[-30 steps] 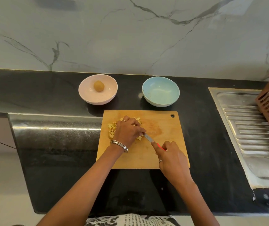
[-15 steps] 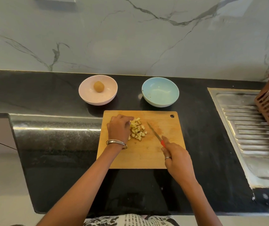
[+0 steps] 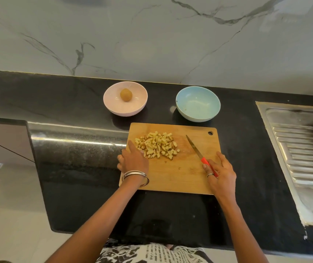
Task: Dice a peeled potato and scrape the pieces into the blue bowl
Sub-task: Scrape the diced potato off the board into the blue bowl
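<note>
Since half a second ago we see the left hand [image 3: 133, 160] has drawn back from the dice [image 3: 156, 145] to the board's [image 3: 178, 179] left edge, and the knife [image 3: 199, 153] has swung away from the pile.

From the head view, our left hand lies with its forefinger stretched toward the pile, the tip just beside the nearest pieces; the other fingers hang over the board's edge, holding nothing. Our right hand [image 3: 221, 172] pinches the knife's red handle, the outer fingers spread loose; the blade points up and left, apart from the dice. Beyond the board stand the blue bowl [image 3: 198, 104], holding no dice, and a pink bowl [image 3: 125, 98] with a whole potato [image 3: 126, 94] in it. A steel drainboard [image 3: 301, 149] lies to the right on the black counter [image 3: 76, 186].
</note>
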